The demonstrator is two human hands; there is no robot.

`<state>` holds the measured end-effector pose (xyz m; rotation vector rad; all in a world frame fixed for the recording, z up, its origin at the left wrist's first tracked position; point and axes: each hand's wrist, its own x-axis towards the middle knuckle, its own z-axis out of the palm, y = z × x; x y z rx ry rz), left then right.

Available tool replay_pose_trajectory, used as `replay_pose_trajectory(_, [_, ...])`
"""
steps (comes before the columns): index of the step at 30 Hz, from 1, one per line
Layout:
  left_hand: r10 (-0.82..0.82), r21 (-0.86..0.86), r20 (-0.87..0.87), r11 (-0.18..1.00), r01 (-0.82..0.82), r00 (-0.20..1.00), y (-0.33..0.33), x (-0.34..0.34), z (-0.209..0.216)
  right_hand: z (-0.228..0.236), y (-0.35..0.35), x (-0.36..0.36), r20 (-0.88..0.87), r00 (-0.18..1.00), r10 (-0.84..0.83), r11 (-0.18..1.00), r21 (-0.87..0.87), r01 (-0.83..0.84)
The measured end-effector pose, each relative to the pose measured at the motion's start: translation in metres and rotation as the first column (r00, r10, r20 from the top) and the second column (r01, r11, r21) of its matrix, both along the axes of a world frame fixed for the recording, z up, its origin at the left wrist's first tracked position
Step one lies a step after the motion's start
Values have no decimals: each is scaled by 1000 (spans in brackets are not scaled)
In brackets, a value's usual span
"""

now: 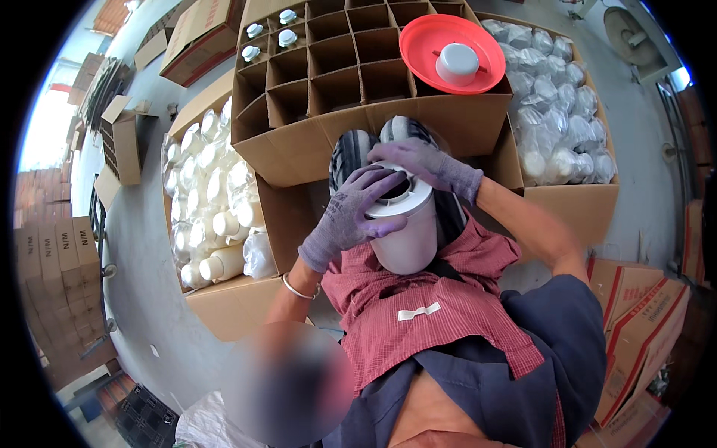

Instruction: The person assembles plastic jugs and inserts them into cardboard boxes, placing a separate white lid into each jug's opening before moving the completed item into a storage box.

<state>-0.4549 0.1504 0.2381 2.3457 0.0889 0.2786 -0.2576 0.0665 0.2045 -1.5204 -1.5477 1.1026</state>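
Observation:
A white plastic jar [407, 239] stands upright on my lap, on a red checked cloth [433, 313]. My left hand [347, 216], in a purple-grey glove, curls over the near side of the jar's rim, fingers reaching across its dark mouth. My right hand [433, 166], gloved the same, grips the far side of the rim. Just beyond the jar, my striped shoes [351, 153] rest against a cardboard box.
A divided cardboard box [328, 75] ahead holds three capped white bottles [269, 33] in its far-left cells; a red dish [448, 33] with a white cap [457, 63] lies on its right corner. A box of white bottles [213, 201] is left, bagged white parts [556, 104] right.

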Motion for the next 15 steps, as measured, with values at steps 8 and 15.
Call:
replay_pose_trajectory(8, [385,-999,-39,5,-44,922,14,18,35,68,-4,4,252,884,-393,652,755,75])
replay_pose_trajectory(15, [440,-812,239,579,-70,866,-4,29,38,75,0,-16,-304,894,-328,881,243,406])
